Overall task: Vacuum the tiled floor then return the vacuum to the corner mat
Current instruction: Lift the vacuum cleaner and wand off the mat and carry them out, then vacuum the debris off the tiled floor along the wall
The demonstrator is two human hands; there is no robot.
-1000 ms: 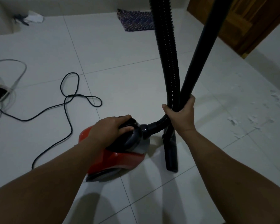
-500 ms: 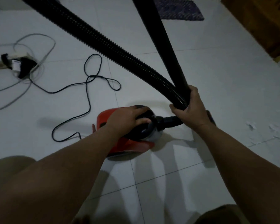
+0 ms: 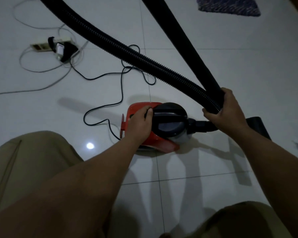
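Observation:
A small red and black canister vacuum (image 3: 169, 124) sits on the white tiled floor (image 3: 248, 62) in the middle of the view. My left hand (image 3: 139, 124) rests on its red rear top, fingers curled against the black lid's edge. My right hand (image 3: 225, 110) is closed around the ribbed black hose (image 3: 127, 50) and the smooth black wand (image 3: 187, 45) together, just above the hose's joint with the vacuum. The black floor nozzle (image 3: 256, 126) pokes out behind my right wrist. A dark patterned mat (image 3: 229, 6) lies at the top right.
The vacuum's black cord (image 3: 120, 90) loops over the tiles to the left. A white power strip (image 3: 43, 46) with a black plug and pale cables lies at the upper left. My knees in tan trousers fill the lower corners. White scraps (image 3: 297, 145) dot the floor at right.
My left hand has slid from the black lid's handle back onto the red rear of the vacuum. The hose and wand have tilted left, and my view has dropped lower.

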